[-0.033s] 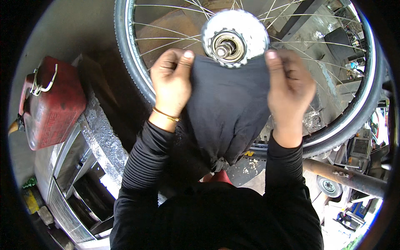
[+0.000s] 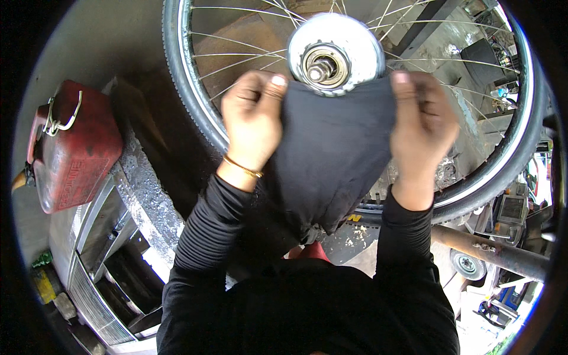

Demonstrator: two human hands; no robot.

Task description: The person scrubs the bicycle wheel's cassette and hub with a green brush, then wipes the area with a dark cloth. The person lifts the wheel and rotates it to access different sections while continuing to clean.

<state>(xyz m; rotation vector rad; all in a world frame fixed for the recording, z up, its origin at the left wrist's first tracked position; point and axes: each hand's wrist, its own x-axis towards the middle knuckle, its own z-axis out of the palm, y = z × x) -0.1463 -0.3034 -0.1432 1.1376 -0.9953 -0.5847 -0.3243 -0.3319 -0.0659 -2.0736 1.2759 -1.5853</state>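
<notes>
A black cloth (image 2: pixel 337 136) is stretched between my two hands, its upper edge against the near side of a bicycle wheel's sprocket cluster (image 2: pixel 361 50). My left hand (image 2: pixel 254 112), with a gold bangle at the wrist, pinches the cloth's left corner. My right hand (image 2: pixel 423 118), slightly blurred, pinches the right corner. The shiny cogs have an axle end (image 2: pixel 320 70) sticking up from their middle. Around them lies the spoked wheel with its dark tyre (image 2: pixel 520 148). The cloth's lower part hangs bunched toward my body.
A red fuel can (image 2: pixel 83 154) with a wire on its handle stands at the left, by a paint-spattered ledge (image 2: pixel 151 189). A rusty pipe (image 2: pixel 491 251) runs out at the right. Beyond it are a small wheel (image 2: pixel 468 265) and machine parts.
Both hands have shifted a little to the right, carrying the cloth's upper edge along the sprockets. The wheel's rim and tyre look unmoved.
</notes>
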